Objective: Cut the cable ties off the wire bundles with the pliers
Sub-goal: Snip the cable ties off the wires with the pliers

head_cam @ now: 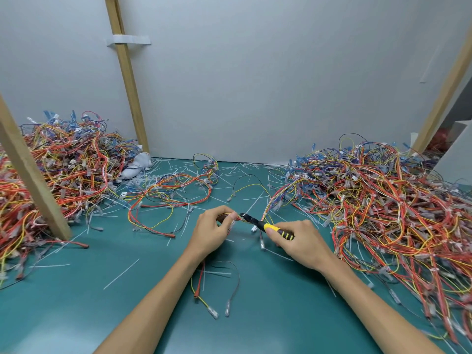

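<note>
Wire bundle (233, 216) is up off the mat (132, 297) at centre, pinched in my left hand (212, 232), fingers curled round it w/ thumb on top. Its loose tails w/ connectors hang down under my wrist onto the green. My right hand (300, 242) is wrapped round the yellow-black handles of the pliers (263, 224). The nose points left and sits at the bundle, just beside my left fingertips. Cable tie itself is too small to make out from up here. It's prob. right at the nose, but I can't tell if the blades are on it yet.

Handling: the bundle looks light and floppy, thin insulated wires that won't hold a shape. Best pinched close to the tie so that spot stays taut and steady. Insulation would nick easily, so the blade tip should go under the tie only. The tie is stiff plastic and will prob. snap off and fly.

Containers: no bin, tray or box in view. Everything lies loose on the mat:
- a big tangled left pile (71, 162)
- a bigger right pile (383, 198)
- a few looped harnesses (176, 185) between them
- white offcuts (122, 274) scattered all over
</note>
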